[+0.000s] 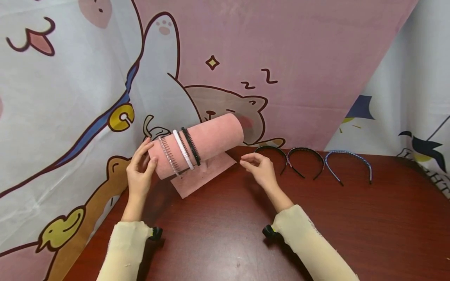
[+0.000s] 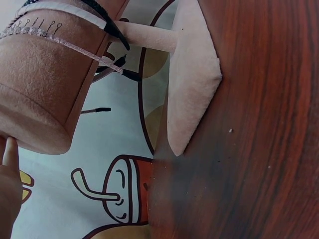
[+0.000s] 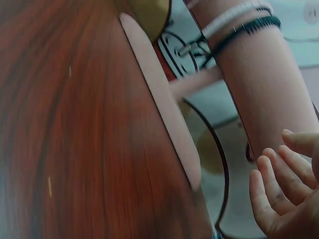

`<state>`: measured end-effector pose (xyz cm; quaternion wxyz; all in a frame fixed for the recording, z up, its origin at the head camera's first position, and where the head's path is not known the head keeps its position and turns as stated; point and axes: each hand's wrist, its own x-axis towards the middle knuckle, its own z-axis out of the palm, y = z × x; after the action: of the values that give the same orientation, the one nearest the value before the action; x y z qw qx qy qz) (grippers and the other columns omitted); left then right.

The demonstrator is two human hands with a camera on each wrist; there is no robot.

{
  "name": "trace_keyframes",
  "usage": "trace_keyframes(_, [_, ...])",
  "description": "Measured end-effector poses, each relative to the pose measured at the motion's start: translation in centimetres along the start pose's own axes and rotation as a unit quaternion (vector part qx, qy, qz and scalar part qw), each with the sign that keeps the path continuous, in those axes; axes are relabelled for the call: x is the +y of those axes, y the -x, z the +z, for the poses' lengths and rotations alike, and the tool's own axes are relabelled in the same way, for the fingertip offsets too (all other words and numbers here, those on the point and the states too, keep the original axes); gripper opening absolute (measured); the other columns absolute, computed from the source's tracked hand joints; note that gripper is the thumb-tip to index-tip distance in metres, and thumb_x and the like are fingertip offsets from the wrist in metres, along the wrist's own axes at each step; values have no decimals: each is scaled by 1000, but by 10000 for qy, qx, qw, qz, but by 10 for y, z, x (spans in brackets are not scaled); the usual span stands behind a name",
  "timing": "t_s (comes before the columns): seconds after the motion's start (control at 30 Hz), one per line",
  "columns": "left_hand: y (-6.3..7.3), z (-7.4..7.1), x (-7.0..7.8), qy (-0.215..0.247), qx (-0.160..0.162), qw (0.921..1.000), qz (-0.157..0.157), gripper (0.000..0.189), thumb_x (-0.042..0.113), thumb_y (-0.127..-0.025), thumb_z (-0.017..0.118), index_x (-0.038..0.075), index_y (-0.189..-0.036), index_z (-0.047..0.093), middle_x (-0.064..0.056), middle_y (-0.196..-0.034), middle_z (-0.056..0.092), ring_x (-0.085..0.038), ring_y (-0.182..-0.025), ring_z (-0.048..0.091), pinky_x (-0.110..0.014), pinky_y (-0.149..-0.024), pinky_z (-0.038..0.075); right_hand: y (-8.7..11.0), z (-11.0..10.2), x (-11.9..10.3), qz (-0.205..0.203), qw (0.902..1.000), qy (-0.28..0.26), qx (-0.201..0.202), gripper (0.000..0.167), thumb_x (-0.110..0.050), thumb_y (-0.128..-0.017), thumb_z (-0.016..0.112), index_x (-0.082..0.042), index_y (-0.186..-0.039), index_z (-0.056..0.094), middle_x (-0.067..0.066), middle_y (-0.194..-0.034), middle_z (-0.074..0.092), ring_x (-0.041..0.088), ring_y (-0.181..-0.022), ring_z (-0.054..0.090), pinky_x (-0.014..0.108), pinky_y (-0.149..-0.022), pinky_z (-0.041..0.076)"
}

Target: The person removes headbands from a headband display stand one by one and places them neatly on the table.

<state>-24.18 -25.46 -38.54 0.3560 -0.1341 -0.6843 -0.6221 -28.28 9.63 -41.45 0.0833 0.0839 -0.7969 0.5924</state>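
Observation:
A pink headband stand (image 1: 218, 134), a padded roll on a short post over a flat base (image 1: 197, 183), stands on the table. Around its left half sit a clear toothed headband (image 1: 169, 156), a white headband (image 1: 183, 150) and a black toothed headband (image 1: 191, 146). My left hand (image 1: 138, 169) holds the roll's left end, fingertips at the rim and thumb lower down. Beyond the roll's other end, my right hand (image 1: 260, 169) hovers over the table, holding nothing, its fingers loosely bent. The right wrist view shows these fingers (image 3: 276, 174) overlapping the roll's end.
Along the back right of the table (image 1: 218, 234) lie a black headband (image 1: 285, 158), a second dark headband (image 1: 321, 160) and a blue-and-white headband (image 1: 351, 153). A printed cloth (image 1: 299, 47) hangs close behind the table and along its left side.

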Motion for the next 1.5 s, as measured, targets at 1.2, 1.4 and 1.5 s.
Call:
trace_keyframes(1.2, [-2, 2, -4, 91, -62, 9998, 157, 40, -5, -90, 62, -4, -130, 62, -17, -148, 53, -23, -139, 49, -24, -111, 44, 11, 109, -46, -1668, 9758, 1261, 638, 10, -22, -87, 75, -15, -89, 68, -3, -89, 73, 12, -82, 71, 34, -76, 57])
trace_keyframes(1.4, [0, 3, 4, 67, -33, 9999, 92, 39, -6, -90, 62, -6, -129, 62, -20, -148, 52, -19, -139, 50, -22, -111, 44, 8, 103, -43, -1555, 9817, 921, 604, 8, -19, -86, 72, -15, -88, 66, -2, -88, 74, 11, -82, 73, 27, -74, 60])
trace_keyframes(1.5, [1, 4, 12, 25, -67, 9999, 112, 39, -5, -90, 62, -9, -129, 60, -21, -148, 51, -19, -139, 50, -21, -110, 44, 5, 97, -42, -1500, 9834, 791, 653, 7, -17, -86, 72, -14, -88, 66, 0, -86, 75, 10, -80, 73, 24, -72, 60])
